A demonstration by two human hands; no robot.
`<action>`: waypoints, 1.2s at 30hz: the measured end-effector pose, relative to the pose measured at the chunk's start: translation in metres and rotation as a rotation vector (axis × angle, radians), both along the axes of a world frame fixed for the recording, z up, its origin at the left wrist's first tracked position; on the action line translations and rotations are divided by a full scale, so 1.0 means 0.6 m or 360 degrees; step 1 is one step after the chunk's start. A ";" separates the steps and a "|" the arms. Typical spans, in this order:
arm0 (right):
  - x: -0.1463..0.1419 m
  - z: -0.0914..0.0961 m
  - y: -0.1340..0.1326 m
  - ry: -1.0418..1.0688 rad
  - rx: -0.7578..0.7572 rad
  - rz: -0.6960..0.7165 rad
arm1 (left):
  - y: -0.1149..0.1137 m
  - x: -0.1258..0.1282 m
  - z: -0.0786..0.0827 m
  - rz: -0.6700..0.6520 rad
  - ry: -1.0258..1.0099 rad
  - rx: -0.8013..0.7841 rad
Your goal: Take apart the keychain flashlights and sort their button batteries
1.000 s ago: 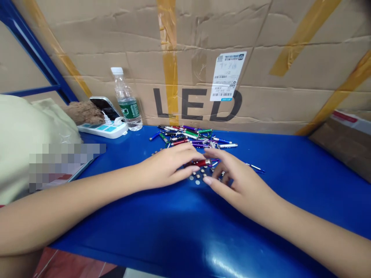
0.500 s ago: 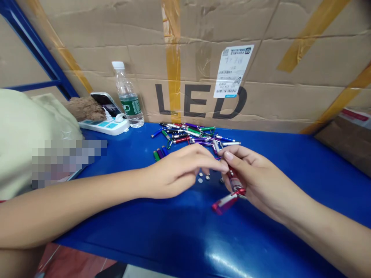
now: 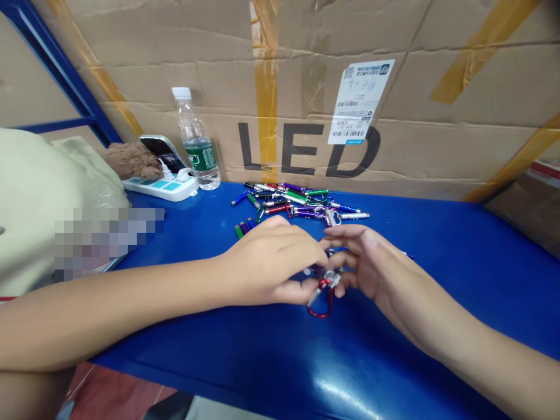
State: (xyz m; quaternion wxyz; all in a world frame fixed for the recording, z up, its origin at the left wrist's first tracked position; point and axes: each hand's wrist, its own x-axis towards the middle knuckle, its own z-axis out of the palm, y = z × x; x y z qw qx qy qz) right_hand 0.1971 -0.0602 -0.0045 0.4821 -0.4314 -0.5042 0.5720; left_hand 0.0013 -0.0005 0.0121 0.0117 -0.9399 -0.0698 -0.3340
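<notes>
Between my two hands hangs a small red keychain flashlight with a red carabiner [image 3: 321,309] on its silver end. My left hand [image 3: 275,262] pinches it with thumb and fingers, and most of its body is hidden behind them. Close on the right, my right hand [image 3: 376,265] has its fingers apart and curved around the silver end, with fingertips at or beside it; whether they touch it I cannot tell. Past the hands lies a pile of coloured keychain flashlights [image 3: 301,204], several with carabiners. Green, purple and blue tubes [image 3: 244,227] lie side by side near my left hand.
A large cardboard box [image 3: 175,46] stands along the back of the blue table [image 3: 271,361]. At back left are a water bottle [image 3: 202,154], a white power strip [image 3: 168,189], a phone [image 3: 163,150] and a brown fluffy thing [image 3: 131,161]. A pale green cloth [image 3: 48,204] is at far left.
The red flashlight has passed from my right hand to my left, its carabiner now further left. My right hand's fingers have spread from their grip. The camera view has shifted slightly.
</notes>
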 end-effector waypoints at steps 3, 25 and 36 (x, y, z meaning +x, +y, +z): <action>0.000 0.002 -0.004 -0.0186 0.0087 0.0109 | 0.004 -0.002 -0.002 0.0182 0.0043 -0.0058; 0.024 0.010 0.026 -0.0244 0.0180 -0.0078 | 0.012 0.000 -0.013 0.0292 0.0296 -0.0422; 0.021 0.013 0.017 -0.0848 0.0071 0.0179 | 0.009 0.001 -0.019 0.0426 0.0317 0.0086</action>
